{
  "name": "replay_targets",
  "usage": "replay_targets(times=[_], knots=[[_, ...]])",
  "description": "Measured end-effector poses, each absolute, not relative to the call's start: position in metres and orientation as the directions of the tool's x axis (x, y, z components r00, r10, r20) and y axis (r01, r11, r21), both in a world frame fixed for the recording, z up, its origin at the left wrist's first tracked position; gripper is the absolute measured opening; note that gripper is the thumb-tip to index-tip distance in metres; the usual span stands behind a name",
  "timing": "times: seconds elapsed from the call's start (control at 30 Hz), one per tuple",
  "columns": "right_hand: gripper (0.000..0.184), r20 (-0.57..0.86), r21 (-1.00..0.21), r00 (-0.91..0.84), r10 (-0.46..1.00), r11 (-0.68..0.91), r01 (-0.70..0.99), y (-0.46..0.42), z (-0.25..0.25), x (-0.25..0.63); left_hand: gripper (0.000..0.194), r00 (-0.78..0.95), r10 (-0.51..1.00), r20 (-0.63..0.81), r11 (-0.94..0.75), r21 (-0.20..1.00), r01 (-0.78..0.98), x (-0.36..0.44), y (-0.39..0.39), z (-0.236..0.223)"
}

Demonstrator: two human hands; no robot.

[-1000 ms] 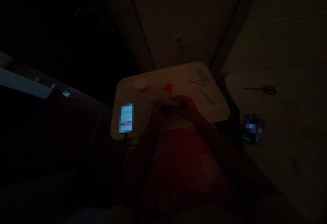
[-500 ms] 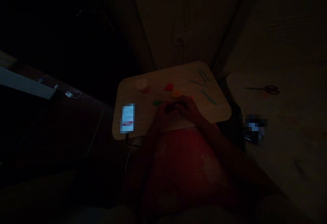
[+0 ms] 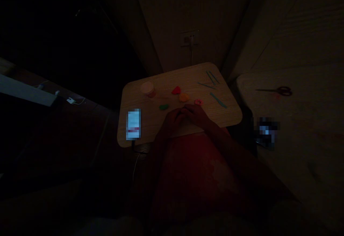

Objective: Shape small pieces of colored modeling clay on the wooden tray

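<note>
Modelling-clay pieces are set out across the middle of a round-cornered tabletop, whose finish is a pale wood grain. To its right, a pale padded surface with a faint fabric texture is seen, and a red patterned garment is visible beyond the tabletop's near edge, toward the camera. The left hand and right hand are brought together over the near part of the tabletop, with the fingers overlapping closely. Whether anything is held between the hands cannot be told, as it would be hidden by the fingers in the dim light.

A smartphone with a pixelated screen lies flat near the tabletop's left edge, and a cylindrical tub with a pale round top stands toward the far left. Thin teal modelling tools lie in slender strips near the right edge. Scissors with dark looped handles rest on the padded surface.

Among the clay, a red wedge lies farthest from the hands, beside a rounded orange lump. A flattened green oval lies to the left, and a small pink ring-like piece sits just beyond the right hand.
</note>
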State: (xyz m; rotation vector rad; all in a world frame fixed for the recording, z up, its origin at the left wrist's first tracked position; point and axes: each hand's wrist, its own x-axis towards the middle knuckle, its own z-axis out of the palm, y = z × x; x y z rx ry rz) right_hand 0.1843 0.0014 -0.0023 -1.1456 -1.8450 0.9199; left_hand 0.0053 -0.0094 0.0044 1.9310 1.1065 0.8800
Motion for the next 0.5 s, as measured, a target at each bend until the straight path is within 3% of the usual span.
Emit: replay_targets(times=[0.13,0.3,0.5], knots=[[0.039,0.200,-0.838,-0.253,0.947,0.299,0.457,0.0025,-0.0007,0.1828,0.029,0.383,0.899,0.213,-0.355,0.867,0.350,0.0070,-0.0107,0.0078],[0.038,0.243,-0.858,-0.318,0.917,0.355,0.370,0.0019,0.0005,0.1852,0.027,0.310,0.933,0.182,-0.287,0.896,0.338,0.0049,-0.0084,0.0068],[0.042,0.363,-0.831,-0.308,0.880,0.455,0.320,-0.0008,0.0009,0.1863,0.044,0.248,0.950,0.189,-0.257,0.924,0.283,0.0058,-0.0055,-0.0003]])
